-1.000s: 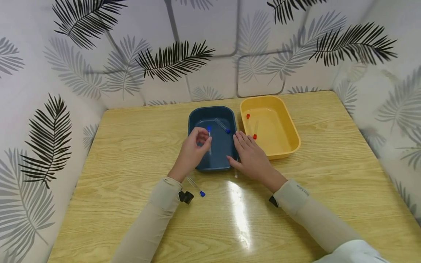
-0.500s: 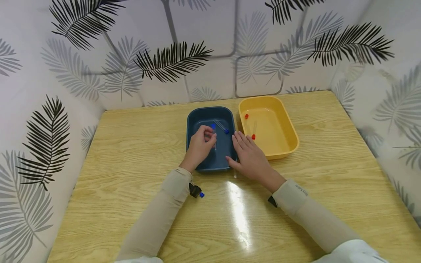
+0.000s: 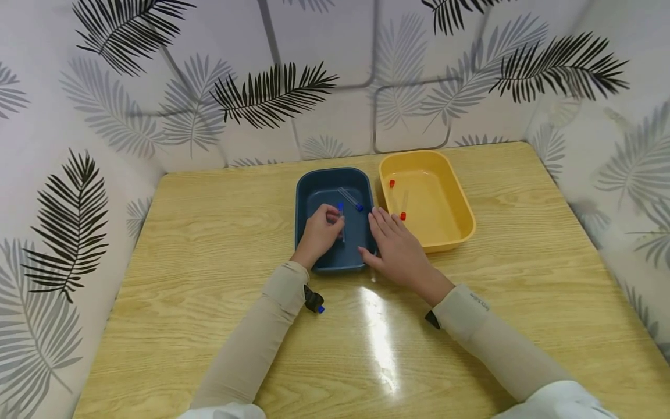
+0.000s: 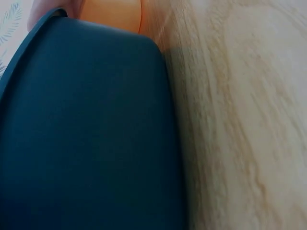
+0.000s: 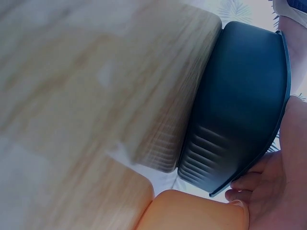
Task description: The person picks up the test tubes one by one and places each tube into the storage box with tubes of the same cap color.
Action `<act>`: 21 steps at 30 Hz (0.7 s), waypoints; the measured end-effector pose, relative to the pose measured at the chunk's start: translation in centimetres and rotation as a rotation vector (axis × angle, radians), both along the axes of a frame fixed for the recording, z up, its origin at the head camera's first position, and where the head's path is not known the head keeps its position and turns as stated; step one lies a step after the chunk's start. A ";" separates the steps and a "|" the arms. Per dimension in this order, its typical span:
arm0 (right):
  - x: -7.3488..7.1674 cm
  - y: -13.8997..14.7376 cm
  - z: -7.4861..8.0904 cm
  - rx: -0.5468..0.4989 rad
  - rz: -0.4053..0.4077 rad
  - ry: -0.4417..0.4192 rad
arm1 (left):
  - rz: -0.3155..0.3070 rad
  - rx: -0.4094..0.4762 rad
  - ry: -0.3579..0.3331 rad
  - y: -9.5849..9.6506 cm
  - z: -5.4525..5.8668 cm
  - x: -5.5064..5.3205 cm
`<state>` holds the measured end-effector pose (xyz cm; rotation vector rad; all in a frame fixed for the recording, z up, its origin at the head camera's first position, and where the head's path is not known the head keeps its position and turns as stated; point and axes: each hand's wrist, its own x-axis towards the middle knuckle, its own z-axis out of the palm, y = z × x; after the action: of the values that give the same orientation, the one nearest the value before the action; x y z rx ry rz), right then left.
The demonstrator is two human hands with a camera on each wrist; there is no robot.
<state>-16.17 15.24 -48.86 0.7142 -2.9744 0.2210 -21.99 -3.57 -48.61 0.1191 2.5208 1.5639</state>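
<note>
Inside the dark blue tray (image 3: 356, 244), my left hand (image 3: 320, 233) pinches a clear test tube (image 3: 343, 234) with a blue cap, pointing the cap toward the far side. A second blue-capped test tube (image 3: 349, 198) lies slanted farther back in that tray. My right hand (image 3: 400, 249) rests on the tray's right rim, its fingers straight and its thumb (image 3: 369, 256) apart from them over the front right corner. In the right wrist view, the fingers (image 5: 249, 181) reach along the rim of the blue tray. The left wrist view has mostly the tray's outer wall (image 4: 91, 120).
A yellow tray (image 3: 442, 218) stands right of the blue one, holding two red caps, the nearer on a clear tube. On the table, a blue cap (image 3: 321, 309) shows beside the left wrist's black camera (image 3: 313, 299). A patterned wall backs the wooden table (image 3: 209, 233).
My left hand has shifted slightly right within the blue tray, carrying the test tube along. Its wrist now covers most of the tube on the table. The right hand has stayed at the rim.
</note>
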 end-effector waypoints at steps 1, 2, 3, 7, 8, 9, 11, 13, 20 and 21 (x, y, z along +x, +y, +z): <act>0.0 0.0 0.0 -0.002 0.001 0.002 | 0.004 0.002 -0.016 0.0 0.0 0.0; 0.0 0.0 0.0 -0.002 0.001 0.004 | 0.009 0.007 -0.033 0.0 -0.1 -0.1; 0.0 0.0 0.0 -0.005 0.004 0.007 | 0.013 0.014 -0.051 0.0 -0.1 -0.1; 0.0 -0.1 0.0 -0.002 0.004 0.009 | 0.029 0.036 -0.108 0.1 -0.2 -0.1; 0.0 -0.1 0.0 -0.004 0.004 0.008 | 0.032 0.041 -0.118 0.0 -0.2 -0.1; 0.0 -0.1 0.0 -0.005 0.004 0.008 | 0.034 0.041 -0.126 0.0 -0.3 -0.1; 0.0 -0.1 0.0 -0.009 0.004 0.004 | 0.035 0.045 -0.147 0.0 -0.4 -0.2; 0.0 -0.1 0.0 -0.011 0.000 0.002 | 0.030 0.052 -0.173 0.1 -0.5 -0.3; 0.0 -0.1 0.0 -0.004 -0.008 -0.001 | -0.001 0.051 -0.267 0.0 -0.5 -0.5; 0.0 -0.1 0.0 -0.004 -0.008 -0.002 | -0.004 0.052 -0.273 0.0 -0.5 -0.5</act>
<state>-16.19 15.16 -48.83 0.7023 -2.9773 0.2272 -22.44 -3.57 -49.06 -0.0785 2.2702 1.5284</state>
